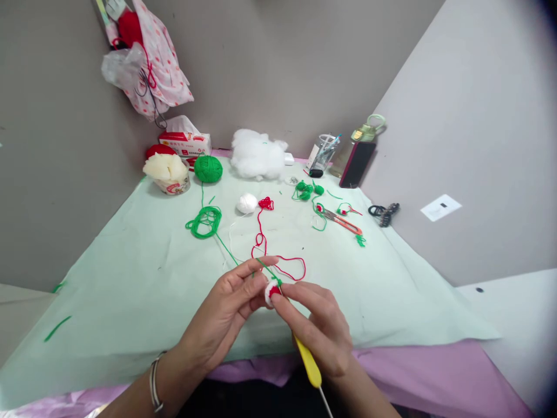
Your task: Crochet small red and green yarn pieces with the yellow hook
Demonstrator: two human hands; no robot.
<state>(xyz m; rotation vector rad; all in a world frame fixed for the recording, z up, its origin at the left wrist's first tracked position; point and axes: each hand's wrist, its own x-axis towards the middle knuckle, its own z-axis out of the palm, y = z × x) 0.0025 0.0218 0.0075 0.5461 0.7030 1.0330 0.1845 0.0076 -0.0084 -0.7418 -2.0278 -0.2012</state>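
1. Left hand point(226, 313) pinches a small red-and-white crochet piece point(272, 292) – green yarn point(226, 247) runs over its fingers.
2. Right hand point(322, 328) is closed round a yellow hook point(308, 361), tip at the piece.
3. Both hover above the green cloth point(130, 278), near its front edge.

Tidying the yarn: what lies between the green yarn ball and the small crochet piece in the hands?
In the head view, a loose green yarn tangle lies between the green yarn ball and the crochet piece, its strand running on to the piece.

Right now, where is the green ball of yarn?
In the head view, the green ball of yarn sits at the far left of the table, between the cup of cream fluff and the white stuffing pile, in front of the tissue box.
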